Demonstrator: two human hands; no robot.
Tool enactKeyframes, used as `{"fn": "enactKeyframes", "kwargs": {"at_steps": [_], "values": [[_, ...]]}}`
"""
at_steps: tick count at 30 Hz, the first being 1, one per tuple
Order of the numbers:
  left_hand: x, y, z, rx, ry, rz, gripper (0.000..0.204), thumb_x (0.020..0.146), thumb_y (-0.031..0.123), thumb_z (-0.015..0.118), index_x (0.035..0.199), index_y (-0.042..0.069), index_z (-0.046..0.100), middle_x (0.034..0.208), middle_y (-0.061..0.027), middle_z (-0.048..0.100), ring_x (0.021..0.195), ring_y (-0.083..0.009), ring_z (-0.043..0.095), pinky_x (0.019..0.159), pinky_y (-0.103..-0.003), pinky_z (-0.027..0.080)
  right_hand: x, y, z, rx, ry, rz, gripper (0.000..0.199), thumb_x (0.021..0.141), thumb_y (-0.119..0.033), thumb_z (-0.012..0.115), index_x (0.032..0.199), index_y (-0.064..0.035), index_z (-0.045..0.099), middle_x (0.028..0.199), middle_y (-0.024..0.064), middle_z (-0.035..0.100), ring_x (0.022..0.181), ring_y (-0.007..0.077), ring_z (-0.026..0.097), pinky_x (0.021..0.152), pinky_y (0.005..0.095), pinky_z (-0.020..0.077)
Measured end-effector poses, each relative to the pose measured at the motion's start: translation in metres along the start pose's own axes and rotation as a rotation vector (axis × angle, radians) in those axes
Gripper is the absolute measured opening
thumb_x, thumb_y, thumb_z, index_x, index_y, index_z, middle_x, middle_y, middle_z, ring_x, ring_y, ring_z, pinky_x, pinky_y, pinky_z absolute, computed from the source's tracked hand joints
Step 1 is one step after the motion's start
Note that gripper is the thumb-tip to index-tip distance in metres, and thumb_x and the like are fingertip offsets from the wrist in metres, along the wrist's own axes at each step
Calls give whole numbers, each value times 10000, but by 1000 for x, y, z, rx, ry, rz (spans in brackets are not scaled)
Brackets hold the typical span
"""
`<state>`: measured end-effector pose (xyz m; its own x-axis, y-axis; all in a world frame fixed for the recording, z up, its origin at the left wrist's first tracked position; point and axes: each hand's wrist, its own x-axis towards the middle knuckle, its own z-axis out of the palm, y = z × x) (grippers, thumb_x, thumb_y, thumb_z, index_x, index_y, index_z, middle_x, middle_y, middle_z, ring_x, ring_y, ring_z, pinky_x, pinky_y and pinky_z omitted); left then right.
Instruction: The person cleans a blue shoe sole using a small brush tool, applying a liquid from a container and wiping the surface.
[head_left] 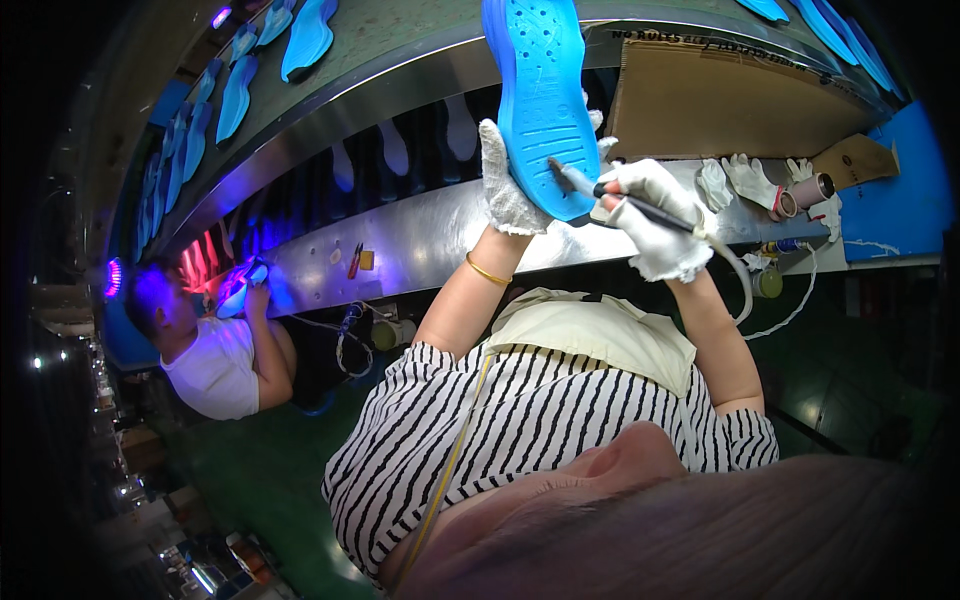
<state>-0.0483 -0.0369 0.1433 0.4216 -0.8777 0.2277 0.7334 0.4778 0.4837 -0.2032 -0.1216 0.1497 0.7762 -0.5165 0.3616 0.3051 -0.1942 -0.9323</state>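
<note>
A blue shoe sole (545, 105) stands tilted in front of me, its grooved, holed face toward me. My left hand (510, 196), in a white glove, grips its lower end, with the thumb along the left side and fingertips showing past the right edge. In my right hand (655, 222), also gloved with some fingertips bare, is a brush (640, 208) with a dark handle, held like a pen. A pale tube (742, 275) runs from the handle's rear. The dark bristle tip meets the sole's face near its lower end, or lies just over it.
Blue soles lie along the green conveyor belt (400, 25) beyond the metal bench (310, 265). A cardboard sheet (730, 100), white gloves (750, 182) and a roll (812, 190) are at right. Red-handled pliers (355, 260) lie at left, where a co-worker (225, 350) sits under purple light.
</note>
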Motion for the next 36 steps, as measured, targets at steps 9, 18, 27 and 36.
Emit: {"fn": "enactKeyframes", "kwargs": {"at_steps": [9,18,27,36], "values": [[3,11,2,-48,-39,-24,1004,790,768,431,1486,81,206,1463,-199,339,1297,-406,392,1086,-596,295,2,-3,-1,146,-96,161,129,788,25,679,902,-1,625,919,87,630,837,124,619,764,272,511],[9,23,2,-53,-102,-178,980,808,734,440,1491,76,191,1484,-217,287,1333,-427,335,1110,-580,260,8,-9,-8,133,-176,98,118,789,21,652,902,9,620,930,84,624,798,112,608,736,257,506],[11,34,2,2,-104,-224,948,827,720,422,1477,56,235,1457,-261,313,1316,-463,342,1078,-624,277,-7,-12,-11,24,-446,204,116,789,20,662,874,-11,589,902,65,616,767,107,573,680,257,485],[14,34,17,42,-35,-382,849,896,645,373,1431,-11,305,1361,-312,415,1211,-436,487,1001,-538,431,16,-29,-8,-196,-339,-300,223,705,74,668,886,-32,593,897,77,620,802,152,607,739,279,511]]}}
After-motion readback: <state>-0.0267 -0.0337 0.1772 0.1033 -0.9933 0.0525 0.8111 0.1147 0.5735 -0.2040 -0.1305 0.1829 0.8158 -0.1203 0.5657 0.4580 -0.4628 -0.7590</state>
